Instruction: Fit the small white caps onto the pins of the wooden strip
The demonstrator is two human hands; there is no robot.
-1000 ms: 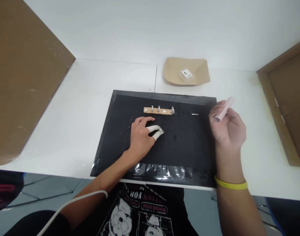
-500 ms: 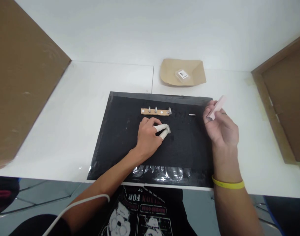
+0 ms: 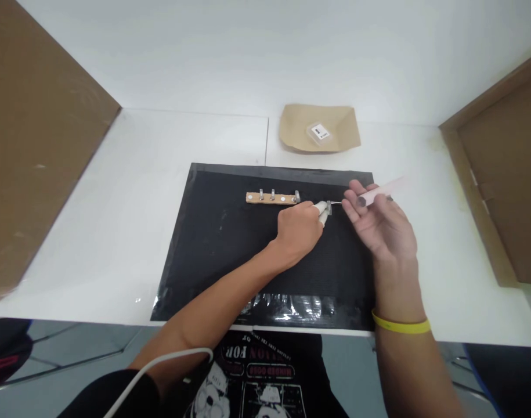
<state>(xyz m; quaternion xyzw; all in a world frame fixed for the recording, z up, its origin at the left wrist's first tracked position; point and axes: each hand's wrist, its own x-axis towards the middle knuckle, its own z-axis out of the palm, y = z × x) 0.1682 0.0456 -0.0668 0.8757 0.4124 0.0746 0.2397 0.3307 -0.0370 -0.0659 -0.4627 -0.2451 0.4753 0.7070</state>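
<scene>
My left hand (image 3: 299, 231) wears white covers on thumb and forefinger, which pinch a small clear, flat piece (image 3: 329, 208). Just right of that piece a thin metal pin (image 3: 336, 202) lies on the black mat (image 3: 221, 255). Palm up, my right hand (image 3: 389, 232) holds a pale pink stick (image 3: 380, 191) with a dark end; motion blurs its far tip. Behind my left hand lies a narrow wooden strip (image 3: 266, 198) with white dots, and several small clear pieces stand on it, one at its right end.
At the back of the white table (image 3: 161, 151) stands a brown paper tray (image 3: 343, 119) with a small labelled clear box (image 3: 321, 133) in it. Brown panels (image 3: 43, 145) flank the table on both sides. A white cable (image 3: 161, 363) runs over my left forearm.
My left hand has moved right and away from me with the clear piece, up to the metal pin. My right hand has shifted slightly left, and the pink stick is tilted flatter.
</scene>
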